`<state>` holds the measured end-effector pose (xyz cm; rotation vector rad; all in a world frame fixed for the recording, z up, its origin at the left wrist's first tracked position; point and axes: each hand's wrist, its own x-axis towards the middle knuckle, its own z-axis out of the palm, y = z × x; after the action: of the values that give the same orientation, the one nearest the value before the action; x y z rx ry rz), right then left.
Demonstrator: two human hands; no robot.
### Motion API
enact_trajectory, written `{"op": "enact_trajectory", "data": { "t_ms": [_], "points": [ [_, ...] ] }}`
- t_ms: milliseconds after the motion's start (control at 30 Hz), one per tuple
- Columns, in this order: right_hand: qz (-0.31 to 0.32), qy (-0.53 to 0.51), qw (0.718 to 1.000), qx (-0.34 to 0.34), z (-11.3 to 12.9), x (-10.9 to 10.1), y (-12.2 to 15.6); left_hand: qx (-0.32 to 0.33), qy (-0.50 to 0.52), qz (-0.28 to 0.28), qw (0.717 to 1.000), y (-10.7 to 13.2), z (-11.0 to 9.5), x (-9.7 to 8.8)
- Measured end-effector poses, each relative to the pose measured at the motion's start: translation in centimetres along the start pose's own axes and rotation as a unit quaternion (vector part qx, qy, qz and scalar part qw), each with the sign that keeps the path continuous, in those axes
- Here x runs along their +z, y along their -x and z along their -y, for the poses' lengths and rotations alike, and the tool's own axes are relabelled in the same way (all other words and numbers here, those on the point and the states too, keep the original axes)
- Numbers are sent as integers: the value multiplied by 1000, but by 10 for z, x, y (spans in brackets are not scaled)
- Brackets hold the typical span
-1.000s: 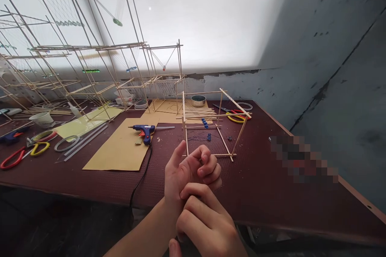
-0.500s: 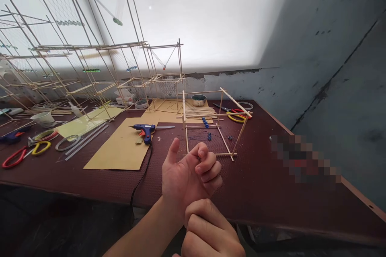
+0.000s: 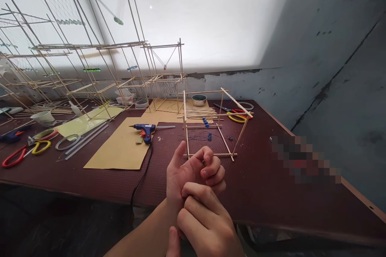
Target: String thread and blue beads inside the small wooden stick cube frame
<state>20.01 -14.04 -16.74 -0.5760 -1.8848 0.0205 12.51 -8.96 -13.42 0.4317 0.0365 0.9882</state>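
Note:
My left hand (image 3: 189, 174) is raised palm up above the table's front edge, thumb stretched out, fingers loosely curled with nothing visible in them. The bent fingertips of my right hand (image 3: 208, 217) press on the heel of the left palm; its fingers are folded together and the thumb points apart. No object shows in the right hand, though its inner side is hidden. Just beyond the hands stands a cube frame of wooden sticks (image 3: 224, 136), a row of blue beads (image 3: 205, 122) hanging inside it.
A blue glue gun (image 3: 147, 132) lies on brown paper (image 3: 111, 148), its cord over the front edge. Tall stick frames (image 3: 90, 44) fill the left. Red-and-yellow scissors (image 3: 237, 117) and a metal bowl (image 3: 199, 99) are behind the cube. A blurred-out item (image 3: 304, 158) is at right.
My right hand has moved up onto the heel of the left palm, and its thumb has come into sight. The left hand has shifted slightly right and down.

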Motion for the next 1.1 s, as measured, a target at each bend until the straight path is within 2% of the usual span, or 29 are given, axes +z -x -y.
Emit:
{"op": "enact_trajectory", "data": {
  "t_ms": [333, 567, 667, 733, 833, 900, 1100],
  "points": [
    [-31, -26, 999, -13, 0, -7, -4, -9, 13, -10, 1000, 0, -3, 9],
    [-148, -33, 988, -19, 1, 1, -2, 19, 49, -16, 998, 3, -7, 16],
    [-171, -22, 985, 18, 6, 4, -2, 19, 52, -18, 998, 3, -5, 14],
    [-150, -17, 988, 36, 8, 2, -4, 17, 47, -19, 999, 3, -4, 13],
    [-62, -16, 997, 35, 9, -4, -6, 12, 32, -25, 999, 1, -2, 14],
    [-28, -13, 999, 29, 7, -7, -7, 16, 24, -34, 999, 0, -2, 14],
    [-16, 8, 1000, -1, 2, -5, -3, -28, -16, -13, 999, -4, 0, 3]
  ]
}}
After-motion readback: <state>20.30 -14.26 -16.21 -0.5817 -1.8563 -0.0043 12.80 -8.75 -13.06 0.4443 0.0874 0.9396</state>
